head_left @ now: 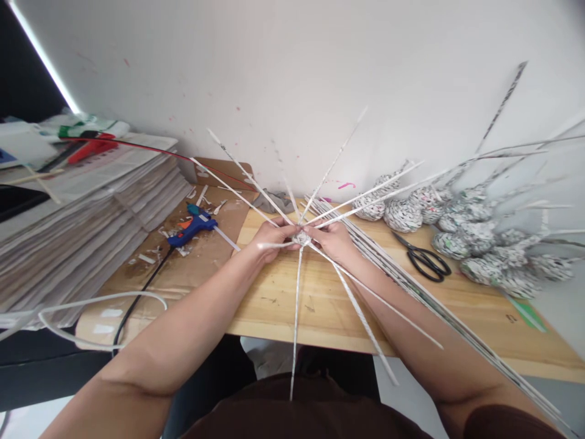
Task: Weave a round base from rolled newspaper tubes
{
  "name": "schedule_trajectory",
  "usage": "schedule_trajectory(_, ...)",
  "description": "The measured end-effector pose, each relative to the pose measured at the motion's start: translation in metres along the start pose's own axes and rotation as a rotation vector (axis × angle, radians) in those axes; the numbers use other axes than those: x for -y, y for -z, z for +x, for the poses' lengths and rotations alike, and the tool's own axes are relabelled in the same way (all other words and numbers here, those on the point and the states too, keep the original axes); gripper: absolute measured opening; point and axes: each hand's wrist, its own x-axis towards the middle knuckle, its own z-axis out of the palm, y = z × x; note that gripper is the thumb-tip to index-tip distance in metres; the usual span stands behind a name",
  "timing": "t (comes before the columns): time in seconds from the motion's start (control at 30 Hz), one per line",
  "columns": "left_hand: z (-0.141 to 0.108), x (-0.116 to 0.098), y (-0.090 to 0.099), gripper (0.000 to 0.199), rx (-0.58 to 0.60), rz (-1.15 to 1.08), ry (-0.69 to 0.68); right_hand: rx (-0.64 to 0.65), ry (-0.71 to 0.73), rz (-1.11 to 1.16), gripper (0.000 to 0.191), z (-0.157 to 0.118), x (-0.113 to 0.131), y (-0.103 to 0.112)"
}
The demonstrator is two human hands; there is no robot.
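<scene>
Now your left hand (273, 240) and right hand (337, 242) pinch the hub (301, 237) of splayed paper sticks (365, 324); weaving seems underway, the next wrap likely needing steady tension.

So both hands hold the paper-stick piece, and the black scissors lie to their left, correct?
Not quite: the left hand and right hand do hold the paper-stick piece, but the head view shows the black scissors to their right, near woven paper balls.
</scene>
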Motion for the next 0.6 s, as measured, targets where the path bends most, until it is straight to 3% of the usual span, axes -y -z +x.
schedule_trajectory(0.13,0.002,0.002,0.002,0.016,0.018,0.013,0.002,0.023,-0.059,0.088,0.031,0.002,-0.003,0.000)
schedule_trajectory(0.33,0.005,0.006,0.004,0.020,0.071,0.027,-0.010,0.026,-0.028,0.103,0.027,0.001,-0.005,0.001)
schedule_trajectory(0.6,0.004,0.011,0.000,0.030,0.033,0.000,-0.152,-0.125,0.118,-0.305,0.024,-0.008,0.005,-0.003)
